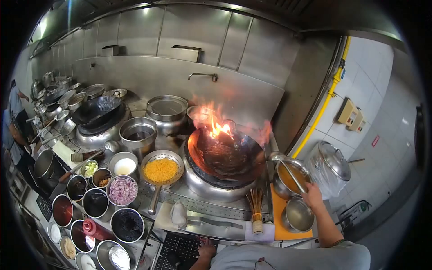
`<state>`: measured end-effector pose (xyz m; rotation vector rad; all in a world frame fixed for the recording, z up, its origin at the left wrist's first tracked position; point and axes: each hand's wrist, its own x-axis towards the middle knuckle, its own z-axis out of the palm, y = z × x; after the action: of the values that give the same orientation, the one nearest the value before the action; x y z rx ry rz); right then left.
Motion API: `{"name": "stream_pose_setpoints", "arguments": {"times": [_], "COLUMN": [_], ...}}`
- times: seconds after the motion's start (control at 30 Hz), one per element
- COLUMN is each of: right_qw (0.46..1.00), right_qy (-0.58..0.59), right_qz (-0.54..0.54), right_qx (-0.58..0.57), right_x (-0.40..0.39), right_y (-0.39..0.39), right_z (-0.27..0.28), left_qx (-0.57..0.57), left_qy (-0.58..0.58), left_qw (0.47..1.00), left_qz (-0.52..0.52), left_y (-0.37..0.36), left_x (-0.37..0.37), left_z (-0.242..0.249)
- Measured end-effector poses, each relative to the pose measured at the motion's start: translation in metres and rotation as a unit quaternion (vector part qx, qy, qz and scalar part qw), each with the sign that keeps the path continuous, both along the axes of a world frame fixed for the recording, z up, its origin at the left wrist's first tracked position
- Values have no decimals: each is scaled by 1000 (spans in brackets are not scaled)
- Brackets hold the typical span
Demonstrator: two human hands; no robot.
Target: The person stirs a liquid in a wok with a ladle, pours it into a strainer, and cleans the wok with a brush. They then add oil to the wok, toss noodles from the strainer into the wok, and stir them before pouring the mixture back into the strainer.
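My right hand (311,195) is closed around the handle of a metal ladle (292,174), which slants over a pot of orange-brown liquid (284,183). Below that pot, a second metal pot (298,215) stands near my wrist. Low at the stove's front edge, my left hand (207,248) has its fingers curled; what they grip, if anything, is hidden. A black wok (225,157) sits on the burner in front of me, with dark liquid inside and flames (219,129) rising at its far side.
A strainer of yellow shreds (161,171) lies left of the wok. Chopped onions (122,190), sauce containers and a red squeeze bottle (96,229) crowd the left. A bamboo brush (256,211) stands in front. Another wok (99,110) is farther left, and people (15,121) stand beyond.
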<state>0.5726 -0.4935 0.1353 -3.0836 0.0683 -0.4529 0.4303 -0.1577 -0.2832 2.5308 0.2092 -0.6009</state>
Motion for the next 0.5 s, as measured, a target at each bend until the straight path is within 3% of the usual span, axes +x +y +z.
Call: {"name": "stream_pose_setpoints", "arguments": {"times": [0.13,0.2,0.23,0.27,0.3,0.33,0.37,0.4,0.43,0.5], "right_qw": [990,982,969,950,950,935,917,918,905,890], "right_qy": [-40,-40,14,69,69,92,115,116,128,142], "right_qz": [124,173,225,274,277,315,353,355,382,410], "right_qx": [53,59,98,134,127,136,143,135,137,136], "right_x": [0,-5,-10,-13,-16,-18,-20,-20,-21,-20], "right_y": [55,86,102,118,132,146,158,169,178,196], "right_z": [26,36,42,45,45,44,43,42,39,34], "left_qx": [-134,-192,-196,-115,-31,-38,-175,-302,-310,-484], "left_qy": [-44,-44,-45,-2,41,39,31,24,24,70], "left_qw": [982,937,935,983,999,998,967,879,876,690], "left_qz": [128,288,290,142,-11,-9,185,368,369,534], "left_y": [1,-1,2,10,11,4,-6,-15,-23,-22], "left_x": [9,16,22,30,38,43,47,49,52,50], "left_z": [-48,-53,-65,-78,-97,-115,-136,-135,-134,-86]}}
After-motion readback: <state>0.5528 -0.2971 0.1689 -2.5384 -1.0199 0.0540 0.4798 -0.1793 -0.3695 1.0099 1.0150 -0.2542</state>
